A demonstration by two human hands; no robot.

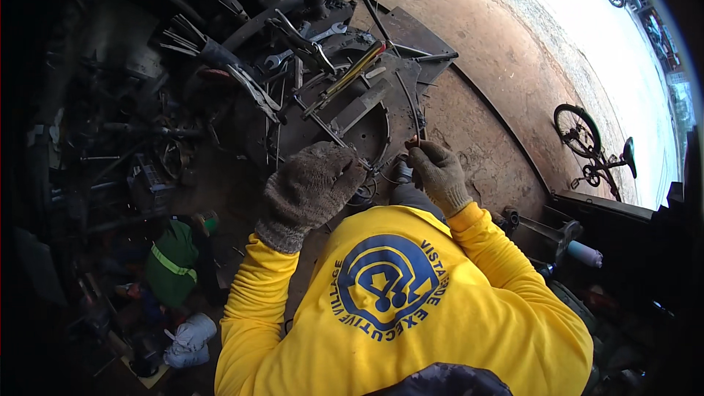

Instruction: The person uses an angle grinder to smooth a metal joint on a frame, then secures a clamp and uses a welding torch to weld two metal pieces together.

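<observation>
Both my hands wear worn grey-brown knit gloves, in front of my yellow shirt. The fingers of my left hand (309,185) are closed at the lower end of a thin metal rod (320,123), which slants up and left over the metal workbench (400,119). My right hand (440,174) pinches the lower end of a thin dark, slightly curved rod (409,99), where a small orange-brown bit shows at the fingertips. The two hands are apart. Beyond them on the bench lie an open-end wrench (328,32), locking pliers (304,44) and a flat metal bar (361,106).
Bundled rods (192,38) stand in a holder at upper left. A dark green bag (172,264) with a yellow-green stripe and a white bundle (191,339) lie at lower left. On the right are a bicycle (595,158) and a pale blue roll (584,254).
</observation>
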